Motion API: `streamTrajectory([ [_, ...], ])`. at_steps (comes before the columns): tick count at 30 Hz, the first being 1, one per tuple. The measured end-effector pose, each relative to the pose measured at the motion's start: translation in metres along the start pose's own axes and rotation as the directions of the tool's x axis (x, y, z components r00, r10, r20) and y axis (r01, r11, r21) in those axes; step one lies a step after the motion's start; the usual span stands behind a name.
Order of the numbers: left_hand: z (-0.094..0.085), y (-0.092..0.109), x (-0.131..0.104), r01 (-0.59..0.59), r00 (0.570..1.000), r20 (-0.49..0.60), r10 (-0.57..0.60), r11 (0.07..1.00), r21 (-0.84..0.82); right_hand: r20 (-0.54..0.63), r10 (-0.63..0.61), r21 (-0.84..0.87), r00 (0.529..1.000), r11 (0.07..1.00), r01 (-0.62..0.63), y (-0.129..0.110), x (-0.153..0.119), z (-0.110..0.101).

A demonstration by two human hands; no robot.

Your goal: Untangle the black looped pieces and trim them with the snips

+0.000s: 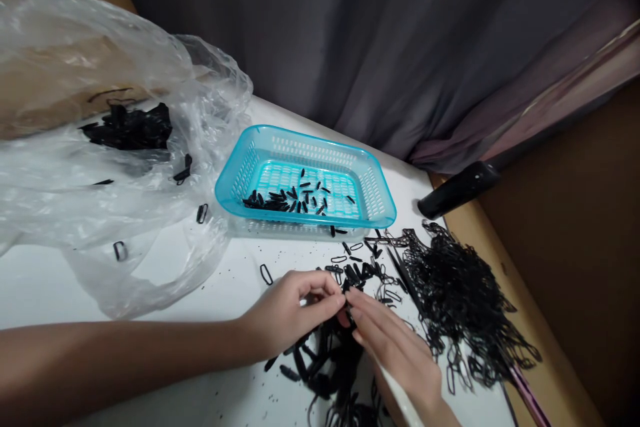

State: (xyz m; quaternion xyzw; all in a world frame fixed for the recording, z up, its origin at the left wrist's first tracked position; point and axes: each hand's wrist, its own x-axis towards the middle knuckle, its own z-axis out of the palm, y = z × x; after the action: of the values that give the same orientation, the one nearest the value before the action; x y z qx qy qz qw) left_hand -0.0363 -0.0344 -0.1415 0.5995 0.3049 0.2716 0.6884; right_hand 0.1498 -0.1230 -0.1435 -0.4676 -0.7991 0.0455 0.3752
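Observation:
My left hand (295, 313) and my right hand (400, 347) meet in front of the basket, thumbs and fingertips pinched together. Whatever lies between the fingertips is too small and hidden to make out. Beneath the hands spreads a pile of small black pieces (320, 380), some slim and rod-like, others thin loops. More black pieces (357, 272) lie just beyond the fingers. Behind them stands a turquoise plastic basket (305, 215) with slotted walls, and many short black rods (273, 201) rest on its floor.
A large tangled heap of black loops (460, 287) covers the table's right side, with a dark pointed tool (406, 279) beside it. A clear plastic bag (200, 113) with black bits spreads at left. A black cylinder (457, 188) leans near the dark curtain (320, 40).

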Motion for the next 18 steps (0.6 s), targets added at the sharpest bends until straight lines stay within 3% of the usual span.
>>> streamTrajectory([
  [4, -0.0001, -0.0012, 0.0002, -0.007, 1.0, -0.008, 0.007, 1.0, 0.014, -0.022, -0.066, -0.032, 0.998, 0.997, 0.066, -0.0013, -0.0005, 0.004],
  [18, -0.0012, 0.0003, 0.0024, 0.022, 1.0, 0.006, -0.023, 1.0, 0.013, -0.096, 0.007, 0.016, 0.995, 1.0, -0.005, -0.0059, 0.0025, 0.0101],
])
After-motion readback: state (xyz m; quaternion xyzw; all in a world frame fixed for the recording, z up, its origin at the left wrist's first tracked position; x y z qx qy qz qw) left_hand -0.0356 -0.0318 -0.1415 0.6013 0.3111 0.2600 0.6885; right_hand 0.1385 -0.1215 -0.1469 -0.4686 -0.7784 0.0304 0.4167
